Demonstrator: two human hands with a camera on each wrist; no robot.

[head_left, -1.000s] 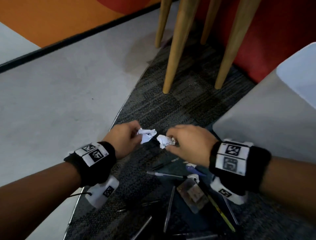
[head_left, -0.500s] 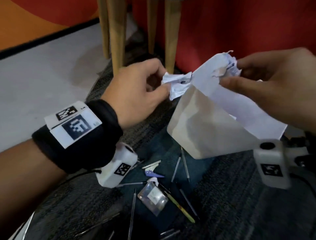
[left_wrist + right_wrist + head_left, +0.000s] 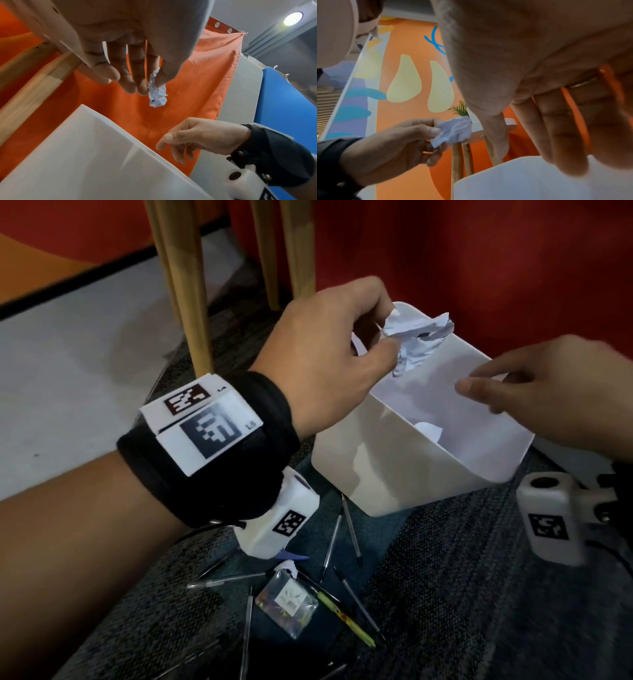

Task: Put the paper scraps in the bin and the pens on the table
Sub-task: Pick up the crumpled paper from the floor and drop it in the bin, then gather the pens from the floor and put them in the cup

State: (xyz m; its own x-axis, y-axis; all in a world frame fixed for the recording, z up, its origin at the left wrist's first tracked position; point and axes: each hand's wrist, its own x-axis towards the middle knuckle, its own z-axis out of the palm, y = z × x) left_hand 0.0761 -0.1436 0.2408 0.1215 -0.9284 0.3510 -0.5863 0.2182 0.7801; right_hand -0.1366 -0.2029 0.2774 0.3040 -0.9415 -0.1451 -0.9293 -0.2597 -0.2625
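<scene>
The left hand (image 3: 329, 344) pinches a crumpled paper scrap (image 3: 416, 342) between thumb and fingertips (image 3: 142, 89), holding it over the near corner of the white bin (image 3: 404, 474). To finish this drop well, the hand should carry the scrap a little further over the open mouth before the pinch lets go, since the wad hangs close to the rim and a light ball of paper could catch the edge and tumble outside. In the left wrist view most of the scrap dangles below the fingertips, only its top caught between them.

The right hand (image 3: 548, 395) hovers over the far side of the bin with fingers loosely spread and holding nothing. A white piece, probably another scrap (image 3: 428, 429), lies inside the bin (the interior is washed out, so I cannot be sure). Several pens (image 3: 349, 529) lie scattered on the carpet (image 3: 479, 611) just in front of the bin, with a small clear packet (image 3: 287, 604) among them
</scene>
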